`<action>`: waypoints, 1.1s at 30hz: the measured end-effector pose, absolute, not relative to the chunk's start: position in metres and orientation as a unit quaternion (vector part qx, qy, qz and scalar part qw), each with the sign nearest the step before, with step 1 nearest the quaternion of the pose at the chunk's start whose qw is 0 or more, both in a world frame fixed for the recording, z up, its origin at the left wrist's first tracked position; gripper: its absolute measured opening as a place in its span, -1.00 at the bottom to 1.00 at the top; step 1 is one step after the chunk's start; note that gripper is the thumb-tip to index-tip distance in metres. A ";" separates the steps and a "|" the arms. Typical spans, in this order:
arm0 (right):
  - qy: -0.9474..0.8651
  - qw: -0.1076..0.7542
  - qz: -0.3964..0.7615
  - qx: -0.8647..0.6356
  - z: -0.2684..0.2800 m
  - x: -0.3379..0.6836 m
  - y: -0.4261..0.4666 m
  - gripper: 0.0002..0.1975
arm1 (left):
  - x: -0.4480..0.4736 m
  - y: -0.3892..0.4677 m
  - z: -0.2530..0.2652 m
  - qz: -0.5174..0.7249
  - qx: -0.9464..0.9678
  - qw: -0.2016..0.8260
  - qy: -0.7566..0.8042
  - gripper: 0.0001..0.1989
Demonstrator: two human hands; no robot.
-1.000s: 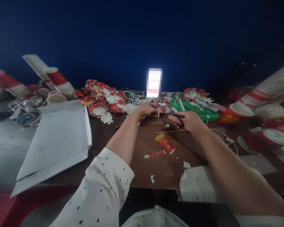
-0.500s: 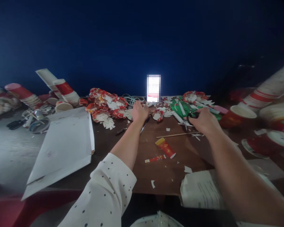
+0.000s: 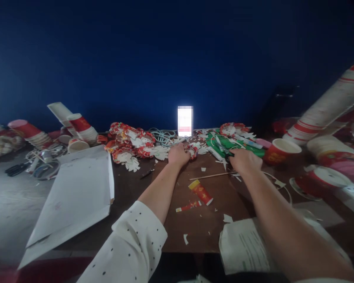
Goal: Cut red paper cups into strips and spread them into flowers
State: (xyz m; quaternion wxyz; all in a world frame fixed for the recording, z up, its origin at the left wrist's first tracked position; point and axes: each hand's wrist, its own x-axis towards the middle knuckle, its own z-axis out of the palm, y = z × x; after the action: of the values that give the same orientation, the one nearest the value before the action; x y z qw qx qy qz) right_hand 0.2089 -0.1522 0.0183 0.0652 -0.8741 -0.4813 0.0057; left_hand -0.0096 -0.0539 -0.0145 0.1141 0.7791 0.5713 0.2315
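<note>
My right hand [image 3: 246, 160] is closed around the dark handles of a pair of scissors [image 3: 223, 147]. Their blades point away and to the left, over a green sheet [image 3: 238, 144] strewn with white paper pieces. Against a small red-and-white paper cut-out [image 3: 192, 151] rests my left hand [image 3: 179, 155]; its fingers are mostly hidden behind the back of the hand, so I cannot tell whether they grip it. A thin wooden stick [image 3: 209, 176] and a cut red-and-yellow paper cup piece [image 3: 201, 192] lie nearer to me.
Red-and-white paper cut-outs [image 3: 129, 143] are heaped at the back left, near a lit phone screen [image 3: 185, 120]. A white board [image 3: 73, 188] lies left. Stacked paper cups [image 3: 321, 110] lean on the right, with a single red cup [image 3: 283, 151] beside them. Paper scraps dot the brown table [image 3: 171, 232].
My left hand has moved right, up to the small paper cut-out. The scissors have swung from pointing down at the table to pointing away over the green sheet. The whole view has shifted slightly.
</note>
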 end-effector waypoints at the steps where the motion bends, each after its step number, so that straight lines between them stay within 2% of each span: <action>1: -0.485 0.065 -0.002 -0.872 0.017 0.210 -0.152 -0.62 | -0.009 -0.054 -0.015 0.235 0.775 0.122 0.574 -0.66; 6: -0.519 0.080 -0.073 -0.848 0.008 0.214 -0.148 -0.73 | -0.009 -0.051 -0.019 0.289 0.748 0.154 0.578 -0.65; 9: -0.544 0.103 -0.070 -0.830 0.002 0.217 -0.146 -0.67 | -0.009 -0.048 -0.019 0.351 0.720 0.168 0.575 -0.63; 11: -0.561 0.150 -0.081 -0.810 0.003 0.214 -0.147 -0.58 | -0.009 -0.046 -0.019 0.395 0.698 0.178 0.570 -0.63; 14: -0.571 0.292 -0.107 -0.759 0.009 0.198 -0.150 -0.54 | -0.009 -0.041 -0.021 0.449 0.651 0.215 0.573 -0.64; 17: -0.584 0.412 -0.026 -0.699 0.014 0.173 -0.151 -0.59 | -0.008 -0.033 -0.024 0.488 0.589 0.278 0.581 -0.65; 22: -0.593 0.431 0.201 -0.650 0.009 0.131 -0.134 -0.57 | -0.005 -0.022 -0.030 0.552 0.522 0.337 0.556 -0.68; 26: -0.530 0.477 0.324 -0.622 -0.001 0.100 -0.105 -0.57 | -0.002 -0.019 -0.034 0.597 0.505 0.374 0.499 -0.67; 29: -0.482 0.526 0.355 -0.604 -0.008 0.078 -0.088 -0.65 | -0.002 -0.021 -0.034 0.613 0.495 0.384 0.481 -0.66; 33: -0.432 0.585 0.336 -0.599 -0.014 0.064 -0.077 -0.71 | -0.001 -0.025 -0.032 0.607 0.499 0.380 0.489 -0.65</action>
State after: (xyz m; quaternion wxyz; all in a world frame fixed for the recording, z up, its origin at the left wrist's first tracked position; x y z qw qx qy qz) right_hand 0.0638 -0.0766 -0.0139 0.5846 -0.5992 -0.4319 0.3357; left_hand -0.0007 -0.0247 -0.0324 0.3797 0.4988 0.4887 0.6068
